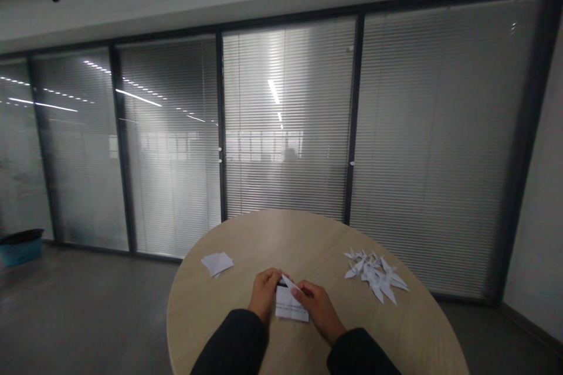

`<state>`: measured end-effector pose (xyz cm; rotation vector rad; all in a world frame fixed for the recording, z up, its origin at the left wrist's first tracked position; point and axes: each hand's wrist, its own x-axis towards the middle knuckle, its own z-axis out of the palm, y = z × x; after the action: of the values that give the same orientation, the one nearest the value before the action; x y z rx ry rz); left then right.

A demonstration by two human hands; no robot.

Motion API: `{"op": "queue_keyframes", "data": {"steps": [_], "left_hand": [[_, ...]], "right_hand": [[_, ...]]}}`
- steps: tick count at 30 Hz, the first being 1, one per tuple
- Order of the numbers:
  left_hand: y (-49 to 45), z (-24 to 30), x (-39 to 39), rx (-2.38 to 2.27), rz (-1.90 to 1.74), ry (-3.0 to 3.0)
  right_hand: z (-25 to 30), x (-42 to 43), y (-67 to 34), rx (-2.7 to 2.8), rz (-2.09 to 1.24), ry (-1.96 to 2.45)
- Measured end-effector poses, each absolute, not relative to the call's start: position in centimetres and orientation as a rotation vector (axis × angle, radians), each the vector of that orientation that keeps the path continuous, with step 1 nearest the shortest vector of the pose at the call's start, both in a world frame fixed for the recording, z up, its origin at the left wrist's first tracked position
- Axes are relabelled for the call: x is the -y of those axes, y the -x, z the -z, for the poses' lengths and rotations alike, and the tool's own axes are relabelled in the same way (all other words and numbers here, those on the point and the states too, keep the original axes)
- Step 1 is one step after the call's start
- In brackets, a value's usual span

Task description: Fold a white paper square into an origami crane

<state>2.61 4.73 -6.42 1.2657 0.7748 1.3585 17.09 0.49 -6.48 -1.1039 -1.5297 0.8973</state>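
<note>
1. A sheet of white paper (291, 308) is held flat on a round wooden table (197, 328), between both hands and close to the table's near edge; one upper corner is raised.
2. The left hand (264, 294) is curled, with the sheet's top edge pinched between fingers and thumb. The raised corner is pinched by the right hand (317, 310).
3. The thin paper could be torn, or creased off line, if it is pulled too hard or pinched unevenly.
4. A pile of pointed paper shapes (375, 275) is seen to the right, a small paper stack (217, 263) to the left. Either could be scattered by a stray elbow or a draught.
</note>
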Motion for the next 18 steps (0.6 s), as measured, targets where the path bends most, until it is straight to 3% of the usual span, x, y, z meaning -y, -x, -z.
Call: {"op": "queue_keyframes", "data": {"steps": [18], "left_hand": [[-2.83, 6.36, -4.45, -0.794, -1.286, -1.254]], "right_hand": [[6.93, -0.69, -17.11, 1.5, -0.934, 1.095]]}}
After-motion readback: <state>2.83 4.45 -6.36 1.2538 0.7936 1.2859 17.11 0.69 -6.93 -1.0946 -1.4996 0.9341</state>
